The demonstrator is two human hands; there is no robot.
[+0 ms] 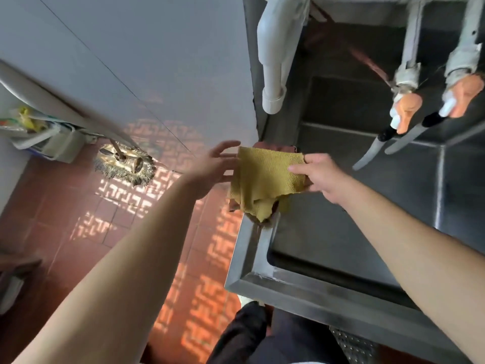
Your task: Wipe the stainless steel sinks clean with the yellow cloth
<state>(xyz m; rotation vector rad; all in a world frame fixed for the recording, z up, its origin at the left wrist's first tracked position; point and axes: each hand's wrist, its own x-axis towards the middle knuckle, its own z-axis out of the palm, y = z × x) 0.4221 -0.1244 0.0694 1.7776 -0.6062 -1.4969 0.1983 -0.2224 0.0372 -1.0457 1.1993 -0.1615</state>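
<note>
Yellow cloth [265,177] pinched in right hand [322,177] grip over steel sink [252,248] rim, left hand [215,166] grip spread open

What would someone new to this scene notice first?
Probably the yellow cloth in the middle, draped over the sink corner, with the right hand pinching its right edge and the left hand open at its left edge. Next, the patterned patches of sunlight on the red floor at left, and the two orange-handled taps at upper right over the basins.
</note>
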